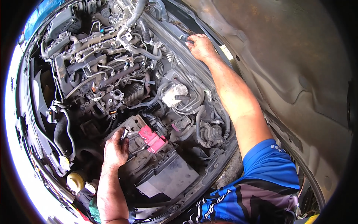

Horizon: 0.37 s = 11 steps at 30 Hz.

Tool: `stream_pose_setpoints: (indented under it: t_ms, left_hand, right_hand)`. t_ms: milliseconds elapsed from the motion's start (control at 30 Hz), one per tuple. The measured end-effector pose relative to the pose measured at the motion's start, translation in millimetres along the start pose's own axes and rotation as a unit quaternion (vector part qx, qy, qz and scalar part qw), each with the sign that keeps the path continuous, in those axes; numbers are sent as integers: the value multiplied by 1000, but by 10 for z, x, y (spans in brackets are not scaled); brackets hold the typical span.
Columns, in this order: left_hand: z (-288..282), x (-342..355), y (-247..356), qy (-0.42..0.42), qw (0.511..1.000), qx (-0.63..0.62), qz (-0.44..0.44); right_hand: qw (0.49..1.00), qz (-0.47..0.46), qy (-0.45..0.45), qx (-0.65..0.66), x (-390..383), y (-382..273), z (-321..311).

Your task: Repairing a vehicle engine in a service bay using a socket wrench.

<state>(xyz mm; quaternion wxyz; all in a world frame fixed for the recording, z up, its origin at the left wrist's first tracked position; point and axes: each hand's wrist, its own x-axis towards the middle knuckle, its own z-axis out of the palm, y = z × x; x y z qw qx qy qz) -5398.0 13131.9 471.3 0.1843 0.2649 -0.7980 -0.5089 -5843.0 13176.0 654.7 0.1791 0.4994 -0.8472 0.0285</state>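
Note:
My left hand is closed at the near left of the engine bay, beside the dusty top of the battery. Between its thumb and fingers shows a short, shiny metal piece, too small to name its kind. Just right of that hand lies a red plastic terminal cover. Far up and to the right, my right hand reaches to the trough along the bay's edge. Its fingers are pinched together, and what they hold, if anything, I cannot make out.
The engine, with its pipes and hoses, fills the upper left. A whitish fluid reservoir stands between my arms. A dark grey box cover sits close to me. The raised hood hangs along the right.

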Motion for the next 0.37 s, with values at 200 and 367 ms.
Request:
stream_pose_setpoints:
  t_ms: [200, 367]
  left_hand:
    - [-8, 4, 65, -12, 1000, -10, -19]
    - [-45, -11, 37, -18, 999, 5, -27]
  right_hand:
    - [997, -42, 8, -61, 211, -109, 12]
    - [978, 17, -134, -161, 460, -416, -75]
